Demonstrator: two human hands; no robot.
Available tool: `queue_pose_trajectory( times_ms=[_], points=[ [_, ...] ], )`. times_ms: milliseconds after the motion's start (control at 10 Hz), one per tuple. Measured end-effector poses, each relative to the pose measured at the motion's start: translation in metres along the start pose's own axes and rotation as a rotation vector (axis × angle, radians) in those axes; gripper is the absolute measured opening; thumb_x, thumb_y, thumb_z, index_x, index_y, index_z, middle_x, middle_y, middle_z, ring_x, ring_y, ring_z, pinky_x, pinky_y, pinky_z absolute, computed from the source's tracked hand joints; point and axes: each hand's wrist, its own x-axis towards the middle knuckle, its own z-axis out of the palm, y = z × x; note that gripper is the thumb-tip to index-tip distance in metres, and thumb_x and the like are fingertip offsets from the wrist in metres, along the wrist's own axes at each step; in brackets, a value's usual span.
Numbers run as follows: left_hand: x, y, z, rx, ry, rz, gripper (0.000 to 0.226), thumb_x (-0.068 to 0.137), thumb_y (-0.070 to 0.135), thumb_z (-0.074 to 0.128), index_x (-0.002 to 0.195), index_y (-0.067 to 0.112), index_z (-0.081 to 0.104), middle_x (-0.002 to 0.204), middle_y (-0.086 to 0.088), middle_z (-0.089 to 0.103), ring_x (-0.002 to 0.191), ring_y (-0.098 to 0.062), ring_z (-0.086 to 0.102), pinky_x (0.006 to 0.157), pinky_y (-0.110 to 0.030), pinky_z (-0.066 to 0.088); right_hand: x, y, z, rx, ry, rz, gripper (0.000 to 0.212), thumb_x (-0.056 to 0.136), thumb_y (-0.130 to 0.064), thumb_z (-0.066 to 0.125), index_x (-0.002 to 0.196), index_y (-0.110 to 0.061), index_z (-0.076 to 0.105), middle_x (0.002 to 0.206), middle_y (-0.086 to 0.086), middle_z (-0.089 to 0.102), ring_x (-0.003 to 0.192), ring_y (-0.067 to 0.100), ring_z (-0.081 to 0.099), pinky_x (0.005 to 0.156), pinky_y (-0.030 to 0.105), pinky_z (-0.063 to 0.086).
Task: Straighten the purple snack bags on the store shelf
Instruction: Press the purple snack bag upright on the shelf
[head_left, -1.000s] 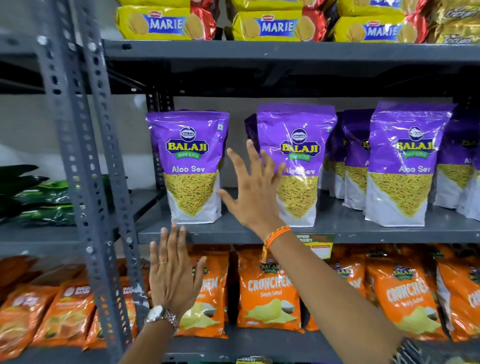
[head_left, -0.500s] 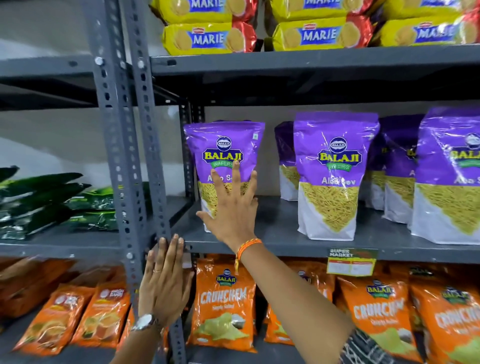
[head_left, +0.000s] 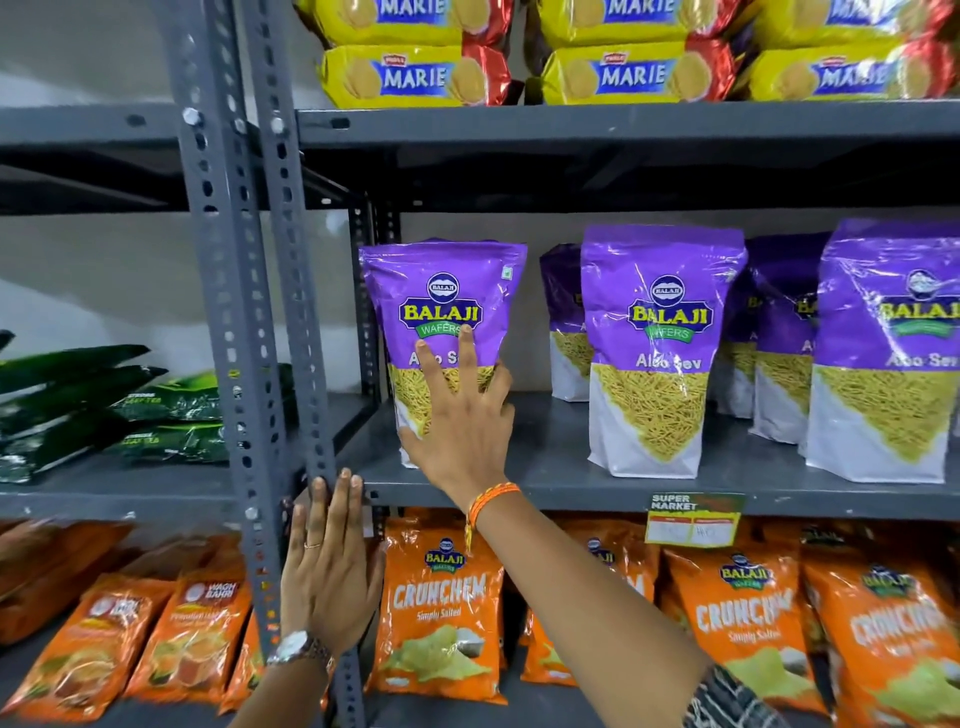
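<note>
Our right hand (head_left: 460, 415) is spread wide, flat against the leftmost purple bag (head_left: 444, 312) on the shelf (head_left: 561, 488). Left hand (head_left: 332, 566) rests open on the grey upright (head_left: 236, 312).

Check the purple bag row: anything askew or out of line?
Yes. The leftmost purple bag under the right hand leans slightly, and the second-row bags sit well behind the front ones, leaving the row staggered. No spills or tears are visible.

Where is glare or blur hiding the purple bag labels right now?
Head view: glare streaks the leftmost purple bag above the right hand; the far-right bag is blurred and stretched by wide-angle distortion; rear bags sit in shadow.
</note>
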Motion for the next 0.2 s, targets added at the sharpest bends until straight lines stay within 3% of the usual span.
queue_pose_trajectory(
  times_ms=[200],
  points=[
    [0.001,0.001,-0.006,-0.032,0.017,-0.001,0.084,0.095,0.049,0.039,0.162,0.005,0.015,0.17,-0.014,0.018,0.157,-0.033,0.012,0.125,-0.053,0.012,-0.006,-0.007,-0.013,-0.01,-0.032,0.008,0.108,0.069,-0.068,0.08,0.157,-0.043,0.022,0.171,0.007,0.008,0.137,0.05,0.029,0.084,0.06,0.056]
  ],
)
